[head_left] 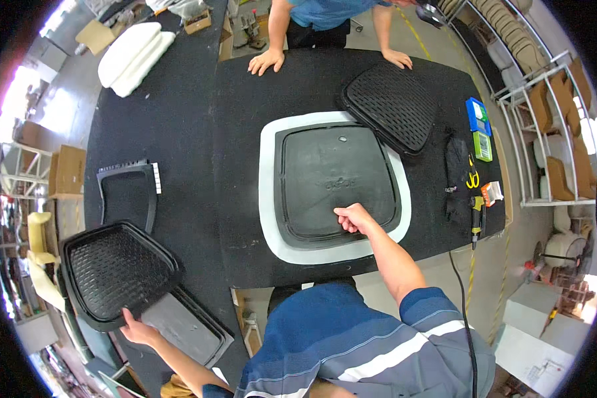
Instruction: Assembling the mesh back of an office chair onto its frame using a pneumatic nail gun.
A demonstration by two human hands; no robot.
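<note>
At the lower left, my left hand (pixel 138 329) grips the near edge of a black perforated seat panel (pixel 119 268), which is tilted over the table edge. Below it lies a flat panel (pixel 189 325) with a grey face and black rim, partly covered. My right hand (pixel 355 219) is curled closed over the lower right part of a dark grey molded panel (pixel 318 159); whether it holds something small I cannot make out. That panel rests on a white sheet (pixel 268 199) with rounded corners. A second black perforated panel (pixel 391 106) overlaps the sheet's upper right corner.
The black-covered table (pixel 192 119) bears a black frame (pixel 127 192), white pads (pixel 136 58), yellow scissors (pixel 472 174), a power screwdriver (pixel 477 215) and small boxes (pixel 479 119). Across it, a co-worker's hands (pixel 266 62) rest on the edge. A cable (pixel 467 312) hangs at right.
</note>
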